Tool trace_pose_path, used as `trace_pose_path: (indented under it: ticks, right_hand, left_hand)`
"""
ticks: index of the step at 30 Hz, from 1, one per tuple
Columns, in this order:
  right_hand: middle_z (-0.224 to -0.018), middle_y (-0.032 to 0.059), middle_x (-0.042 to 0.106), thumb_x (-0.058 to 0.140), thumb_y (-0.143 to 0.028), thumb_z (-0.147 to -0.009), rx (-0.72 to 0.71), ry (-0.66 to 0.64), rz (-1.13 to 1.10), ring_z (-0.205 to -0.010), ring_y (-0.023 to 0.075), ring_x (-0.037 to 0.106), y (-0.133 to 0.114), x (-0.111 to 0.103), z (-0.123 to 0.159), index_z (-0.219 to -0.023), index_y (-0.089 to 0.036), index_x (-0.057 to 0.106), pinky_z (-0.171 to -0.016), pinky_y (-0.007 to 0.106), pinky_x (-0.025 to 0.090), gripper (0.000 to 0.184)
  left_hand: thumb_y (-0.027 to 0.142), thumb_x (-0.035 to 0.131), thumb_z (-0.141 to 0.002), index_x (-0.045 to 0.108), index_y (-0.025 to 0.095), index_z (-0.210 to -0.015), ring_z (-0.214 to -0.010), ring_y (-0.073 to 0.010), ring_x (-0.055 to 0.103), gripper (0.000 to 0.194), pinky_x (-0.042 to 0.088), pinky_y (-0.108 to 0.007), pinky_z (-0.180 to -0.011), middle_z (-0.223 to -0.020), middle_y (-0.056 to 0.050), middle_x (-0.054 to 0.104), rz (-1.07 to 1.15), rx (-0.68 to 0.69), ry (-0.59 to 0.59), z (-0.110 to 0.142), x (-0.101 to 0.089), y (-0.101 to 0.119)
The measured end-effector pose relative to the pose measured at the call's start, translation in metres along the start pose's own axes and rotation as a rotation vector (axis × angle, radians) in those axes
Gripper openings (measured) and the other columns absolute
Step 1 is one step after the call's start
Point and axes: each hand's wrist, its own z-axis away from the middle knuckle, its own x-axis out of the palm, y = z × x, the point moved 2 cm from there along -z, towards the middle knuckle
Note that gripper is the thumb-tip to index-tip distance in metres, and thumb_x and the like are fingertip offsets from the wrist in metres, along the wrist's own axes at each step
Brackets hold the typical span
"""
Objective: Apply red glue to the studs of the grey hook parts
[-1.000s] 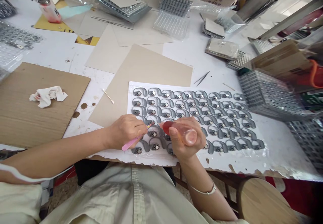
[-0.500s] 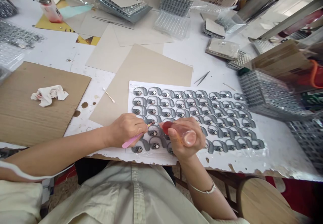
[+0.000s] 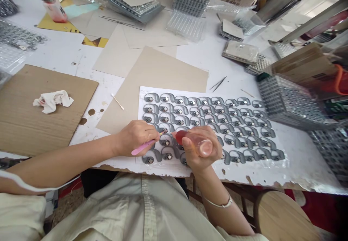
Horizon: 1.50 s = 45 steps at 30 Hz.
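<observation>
My left hand (image 3: 137,137) is closed around a slim pink-handled tool (image 3: 143,147). Its fine tip reaches a part in the left section of the tray; whether it touches is too small to tell. In my right hand (image 3: 205,150) is a small clear squeeze bottle (image 3: 193,142) of red liquid, tilted with its nozzle pointing left, close to the tool's tip. Beneath both hands lies a white sheet (image 3: 174,165) bearing rows of grey hook-shaped pieces (image 3: 209,119), each with a small round metallic part. My hands cover some of these pieces.
To the left, a crumpled stained tissue (image 3: 53,101) rests on brown cardboard (image 3: 21,125). A cotton swab (image 3: 117,102) lies on grey card (image 3: 163,69). Tweezers (image 3: 218,84) are beyond the sheet. Stacked trays (image 3: 290,101) stand right; a red-stained bottle (image 3: 53,7) stands far left.
Both hands stay almost in place with the same holds. The pink tool has shifted very slightly at its tip; the pieces on the sheet look unmoved.
</observation>
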Motion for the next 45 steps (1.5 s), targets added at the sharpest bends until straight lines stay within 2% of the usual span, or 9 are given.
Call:
trace_pose_path:
  ticks: [12,23,31,45]
  right_hand:
    - [-0.072,0.0020,0.060,0.068,-0.019,-0.078,-0.005,-0.019,-0.026,-0.064,0.0153,0.055,-0.001,-0.002,0.000,-0.088,-0.016,0.056,-0.055,0.031,0.047,0.016]
    - [-0.074,0.0022,0.061,0.068,-0.018,-0.077,-0.015,-0.023,-0.034,-0.064,0.0158,0.056,-0.001,0.001,0.002,-0.090,-0.016,0.057,-0.055,0.031,0.048,0.018]
    - [-0.073,0.0025,0.060,0.068,-0.019,-0.078,-0.014,-0.026,-0.068,-0.063,0.0153,0.056,-0.002,0.002,0.000,-0.087,-0.016,0.057,-0.054,0.031,0.047,0.015]
    - [-0.076,0.0036,0.061,0.070,-0.023,-0.078,-0.026,-0.045,-0.069,-0.066,0.0169,0.057,0.000,0.002,0.005,-0.093,-0.016,0.059,-0.056,0.032,0.049,0.021]
  left_hand:
    - [0.012,0.055,-0.082,0.059,0.016,-0.084,-0.069,-0.0135,0.068,0.006,0.051,-0.023,-0.066,-0.079,-0.003,0.072,0.130,-0.152,-0.020,0.002,-0.002,-0.007]
    - [0.013,0.058,-0.080,0.062,0.016,-0.083,-0.066,-0.0128,0.066,0.006,0.050,-0.023,-0.064,-0.077,-0.002,0.071,0.167,-0.215,-0.033,0.002,-0.002,-0.009]
    - [0.010,0.059,-0.079,0.065,0.016,-0.081,-0.064,-0.0106,0.063,0.009,0.046,-0.020,-0.062,-0.074,0.000,0.070,0.224,-0.312,-0.089,0.000,-0.004,-0.010]
    - [0.014,0.061,-0.080,0.066,0.016,-0.080,-0.062,-0.0101,0.064,0.005,0.046,-0.019,-0.060,-0.073,0.000,0.070,0.238,-0.323,-0.061,0.001,-0.004,-0.012]
